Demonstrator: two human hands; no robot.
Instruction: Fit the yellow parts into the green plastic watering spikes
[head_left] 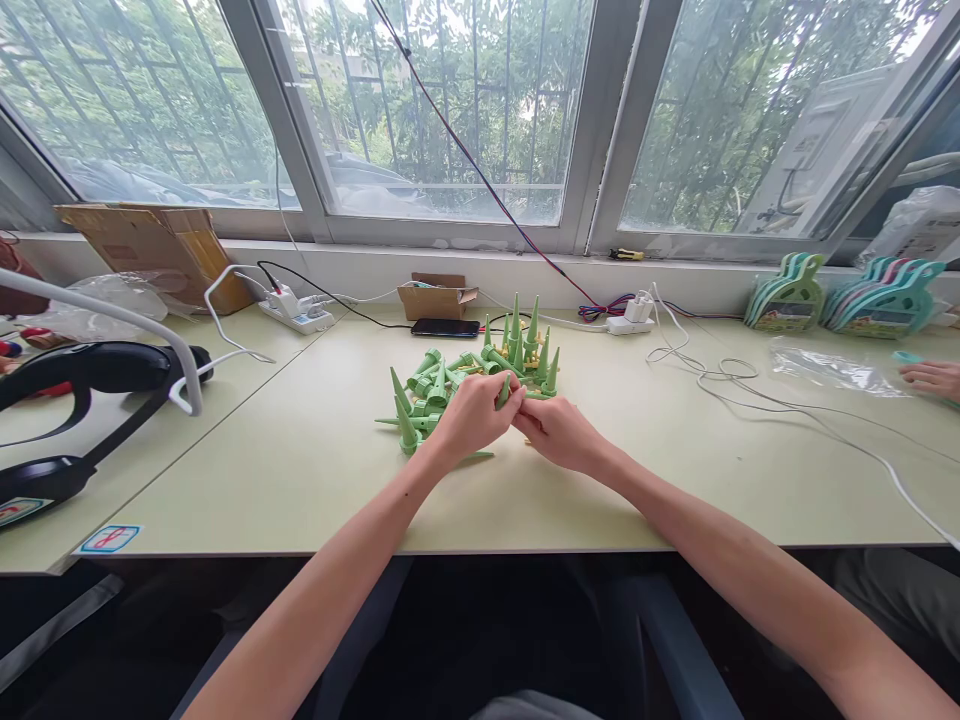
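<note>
My left hand (478,408) is closed around a green plastic spike (503,391), whose pointed tip sticks up between the fingers. Touching it from the right is my right hand (562,430), fingers pinched together; what they hold is mostly hidden. Left of and behind my hands lies a loose heap of green plastic spikes (435,385) with ringed collars. Farther back and to the right, several more green spikes (533,330) stand point up, with small yellow pieces among them.
Behind the spikes are a black phone (445,328) and a small open cardboard box (437,297). Power strips (300,316) and white cables (739,375) lie along the back and right. A black headset-like device (97,400) sits left. Another person's hand (934,380) is at far right.
</note>
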